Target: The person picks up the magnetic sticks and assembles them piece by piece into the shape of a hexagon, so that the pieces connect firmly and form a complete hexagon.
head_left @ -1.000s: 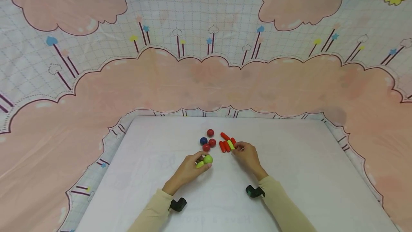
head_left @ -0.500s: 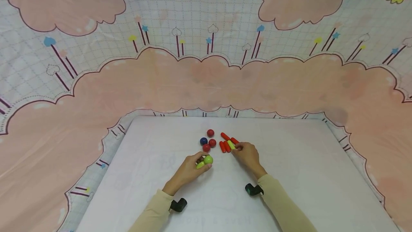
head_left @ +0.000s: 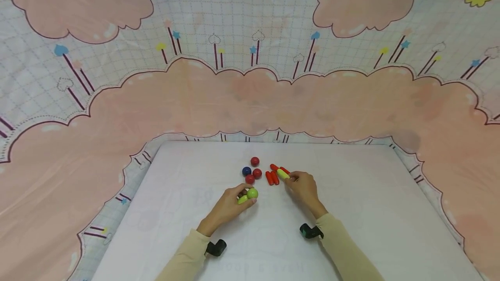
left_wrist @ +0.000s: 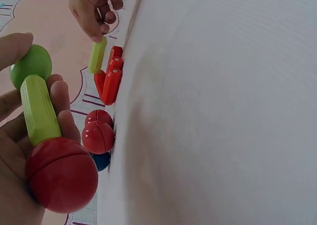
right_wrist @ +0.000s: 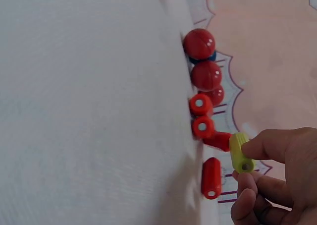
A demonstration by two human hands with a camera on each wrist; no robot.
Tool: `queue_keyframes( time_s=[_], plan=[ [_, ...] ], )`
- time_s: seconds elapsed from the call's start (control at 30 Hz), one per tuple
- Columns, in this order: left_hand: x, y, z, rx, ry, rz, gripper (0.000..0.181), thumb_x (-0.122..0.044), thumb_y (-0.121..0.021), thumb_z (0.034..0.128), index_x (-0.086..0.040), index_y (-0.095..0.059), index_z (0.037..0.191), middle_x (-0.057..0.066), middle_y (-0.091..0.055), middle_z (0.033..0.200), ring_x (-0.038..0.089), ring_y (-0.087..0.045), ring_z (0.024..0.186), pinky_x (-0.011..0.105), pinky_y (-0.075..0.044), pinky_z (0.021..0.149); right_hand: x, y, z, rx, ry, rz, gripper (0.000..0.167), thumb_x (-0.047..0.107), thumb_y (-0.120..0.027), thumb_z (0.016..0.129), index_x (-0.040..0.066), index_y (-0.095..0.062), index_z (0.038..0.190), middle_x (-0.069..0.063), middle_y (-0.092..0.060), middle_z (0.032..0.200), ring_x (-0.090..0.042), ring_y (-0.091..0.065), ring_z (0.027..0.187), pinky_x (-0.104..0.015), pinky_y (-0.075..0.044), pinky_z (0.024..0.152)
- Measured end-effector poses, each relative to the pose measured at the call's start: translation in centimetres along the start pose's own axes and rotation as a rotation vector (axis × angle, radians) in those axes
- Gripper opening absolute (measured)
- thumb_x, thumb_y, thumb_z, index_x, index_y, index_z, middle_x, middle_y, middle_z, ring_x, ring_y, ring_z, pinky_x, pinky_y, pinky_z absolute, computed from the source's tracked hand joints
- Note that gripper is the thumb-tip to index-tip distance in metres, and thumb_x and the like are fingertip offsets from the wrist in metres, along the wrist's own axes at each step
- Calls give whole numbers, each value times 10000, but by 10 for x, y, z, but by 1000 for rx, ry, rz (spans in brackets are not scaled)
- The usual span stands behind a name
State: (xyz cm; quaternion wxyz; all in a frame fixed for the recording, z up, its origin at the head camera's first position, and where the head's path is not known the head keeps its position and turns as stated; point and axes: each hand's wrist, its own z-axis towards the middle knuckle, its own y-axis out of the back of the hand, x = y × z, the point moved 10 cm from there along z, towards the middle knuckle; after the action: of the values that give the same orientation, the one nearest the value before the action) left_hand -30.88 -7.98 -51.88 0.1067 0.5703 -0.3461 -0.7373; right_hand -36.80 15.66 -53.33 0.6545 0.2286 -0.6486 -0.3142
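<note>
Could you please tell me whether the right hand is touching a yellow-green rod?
Touching: the right-wrist view shows the right hand pinching the yellow-green rod, its thumb lying against it.

Cloud-print backdrop, white tabletop

Head view: even, diffuse light; small glint on glossy lime-green ball. Wrist views dimmer, softer; blurry-edged shadows spread over flat white tabletop.
</note>
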Motion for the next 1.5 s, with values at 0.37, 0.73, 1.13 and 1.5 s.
queue_keyframes(
  time_s=[0.37,0.73,1.13,1.5],
  plan=[
    [-2,2,3,-2,-8,7,394,-371,-687,915,-198,-596,1256,-44,-643,944,117,-561,841,213,-471,712,17,19,-8,-25,77,49,259,193,-703,847,25,-734,1042,-33,-651,809,-139,-534,664,-234,-408,530],
    [-4,8,7,5,9,30,397,-388,-677,920,-182,-592,1249,-30,-652,980,118,-558,889,250,-485,775,35,34,-19,-10,140,56,249,179,-705,860,29,-720,1057,-47,-637,850,-164,-539,759,-223,-410,596],
    [-10,13,10,5,-16,71,387,-363,-690,915,-187,-592,1245,-29,-661,1004,113,-557,883,263,-498,798,62,31,-37,154,335,76,174,156,-706,888,83,-701,1046,3,-608,850,-147,-509,783,-227,-435,639],
    [-18,15,13,-10,-75,126,401,-334,-716,897,-166,-618,1248,-31,-679,996,92,-555,855,250,-483,783,75,23,-45,275,425,70,154,152,-696,881,116,-706,1031,54,-583,830,-122,-518,792,-214,-444,647]
  ],
)
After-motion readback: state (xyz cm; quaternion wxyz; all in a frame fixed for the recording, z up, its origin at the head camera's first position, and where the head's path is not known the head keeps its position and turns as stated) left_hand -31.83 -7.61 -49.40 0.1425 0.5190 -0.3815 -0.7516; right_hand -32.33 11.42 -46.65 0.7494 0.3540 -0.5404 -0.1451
